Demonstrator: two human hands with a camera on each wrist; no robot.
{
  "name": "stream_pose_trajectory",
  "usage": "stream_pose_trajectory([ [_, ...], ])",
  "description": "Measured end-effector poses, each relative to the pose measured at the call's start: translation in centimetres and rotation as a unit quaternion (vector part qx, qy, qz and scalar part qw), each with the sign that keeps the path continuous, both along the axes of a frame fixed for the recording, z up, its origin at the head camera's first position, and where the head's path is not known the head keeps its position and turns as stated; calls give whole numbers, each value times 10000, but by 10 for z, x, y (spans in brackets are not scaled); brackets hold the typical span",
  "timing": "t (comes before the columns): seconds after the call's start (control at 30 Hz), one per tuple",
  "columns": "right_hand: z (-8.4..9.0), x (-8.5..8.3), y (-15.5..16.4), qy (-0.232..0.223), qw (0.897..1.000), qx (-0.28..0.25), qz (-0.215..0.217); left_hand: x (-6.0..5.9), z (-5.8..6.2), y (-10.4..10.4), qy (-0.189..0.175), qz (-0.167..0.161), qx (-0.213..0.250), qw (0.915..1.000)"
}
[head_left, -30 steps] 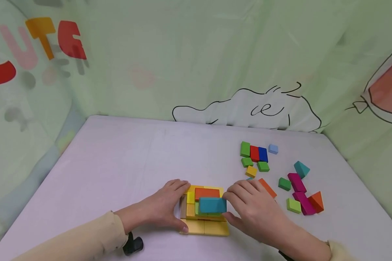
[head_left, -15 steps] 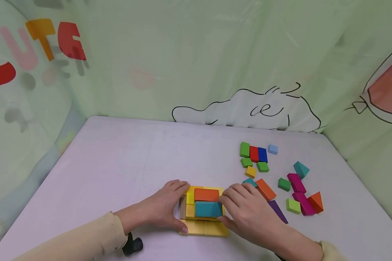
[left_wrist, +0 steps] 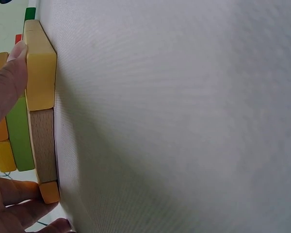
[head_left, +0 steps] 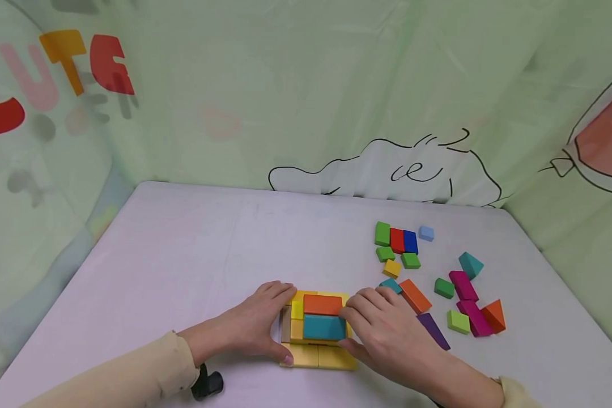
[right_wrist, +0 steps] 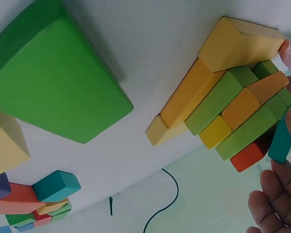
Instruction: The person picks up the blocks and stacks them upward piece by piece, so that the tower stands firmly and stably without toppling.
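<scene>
r hand [head_left: 395, 337]: fingers pinch teal blk [head_left: 324, 327] atop stack [head_left: 318, 356], beside orange blk [head_left: 323, 304]. l hand [head_left: 255, 320] grips stack btwn thumb & fingers. stack's mid desk [head_left: 209, 243], well off far edge. prob. seating teal blk; next move likely needs gentle release w/o nudging.

Pale green curtain [head_left: 285, 85], coloured letters [head_left: 65, 46], black line drawing [head_left: 372, 170], red balloon [head_left: 609, 133], whitish table [head_left: 224, 243]

Pale green sheeting [head_left: 224, 73] fills the head view's upper half; coloured letters [head_left: 102, 61] mark its upper left, a balloon drawing [head_left: 609, 136] its right edge; a whitish tabletop [head_left: 209, 243] lies below.
</scene>
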State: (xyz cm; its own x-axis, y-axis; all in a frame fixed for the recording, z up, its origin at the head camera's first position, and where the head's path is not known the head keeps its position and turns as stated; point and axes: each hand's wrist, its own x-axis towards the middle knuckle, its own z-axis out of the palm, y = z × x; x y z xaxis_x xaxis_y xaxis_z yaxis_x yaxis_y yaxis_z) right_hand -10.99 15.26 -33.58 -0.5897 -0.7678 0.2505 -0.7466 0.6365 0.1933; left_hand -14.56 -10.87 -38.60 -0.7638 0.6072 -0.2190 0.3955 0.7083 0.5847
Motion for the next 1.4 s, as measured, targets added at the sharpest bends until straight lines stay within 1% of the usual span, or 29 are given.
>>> stream_pose_trajectory([
  [0.23,2,2,-1,-39,9999,123,-40,0,0,0,19,-8,0,10000],
  [0.6,4,2,1,-178,9997,-20,-191,0,-1,0,-14,-37,-25,10000],
  [0.67,5,1,0,-321,9992,-84,-238,0,-1,0,-6,-39,-42,10000],
  [0.77,8,-3,-4,-795,9958,-182,-425,-1,-1,0,-36,-32,-64,10000],
  [0.9,7,-11,-16,-1572,9845,-206,-752,0,-1,1,-125,-2,-64,9999],
  [1.0,4,-16,-25,-1936,9769,-157,-893,0,-2,0,-137,7,-60,9999],
  [1.17,1,-20,-31,-2126,9716,-40,-1037,0,-3,-1,-109,-17,-63,9999],
  [1.4,1,-20,-36,-2262,9677,17,-1112,0,0,-2,-107,-51,-14,9999],
])
